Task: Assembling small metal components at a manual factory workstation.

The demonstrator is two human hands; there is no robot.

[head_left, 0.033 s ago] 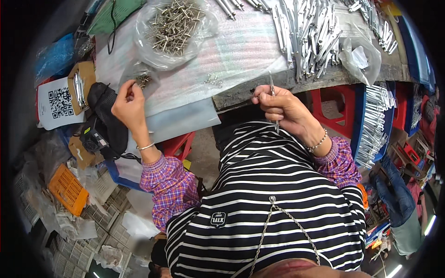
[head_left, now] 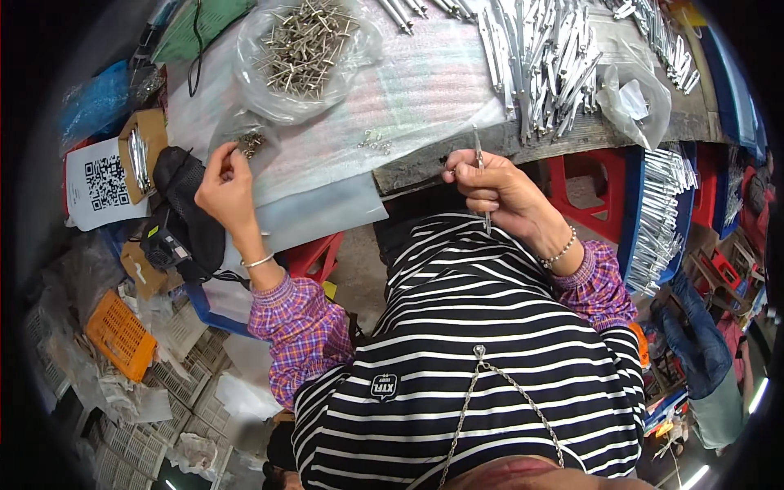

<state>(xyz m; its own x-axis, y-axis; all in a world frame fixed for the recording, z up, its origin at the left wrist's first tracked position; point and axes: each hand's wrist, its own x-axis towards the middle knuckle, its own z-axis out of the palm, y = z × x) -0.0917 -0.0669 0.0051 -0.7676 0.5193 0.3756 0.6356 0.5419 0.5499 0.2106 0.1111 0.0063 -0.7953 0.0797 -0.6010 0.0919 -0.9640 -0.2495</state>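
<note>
Rod [head_left: 478, 147] | middle hidden by right hand [head_left: 504, 188] | left hand [head_left: 225, 192]: contents unclear

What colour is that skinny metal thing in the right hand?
The skinny metal thing is silvery grey; the head view shows it.

Light: moderate indoor, brightest on the foam sheet [head_left: 408, 90] beyond and between left grip [head_left: 226, 192] and right grip [head_left: 508, 194]. Lit tube [head_left: 758, 397]: far right of right grip, nearer the wearer. Glare: metal strips [head_left: 563, 65], beyond right grip. Shadow: dark beneath the desk [head_left: 416, 167], between grips. Focus: small fasteners [head_left: 251, 145] beside left grip, soft. Distortion: bowed edges, black rim.
</note>
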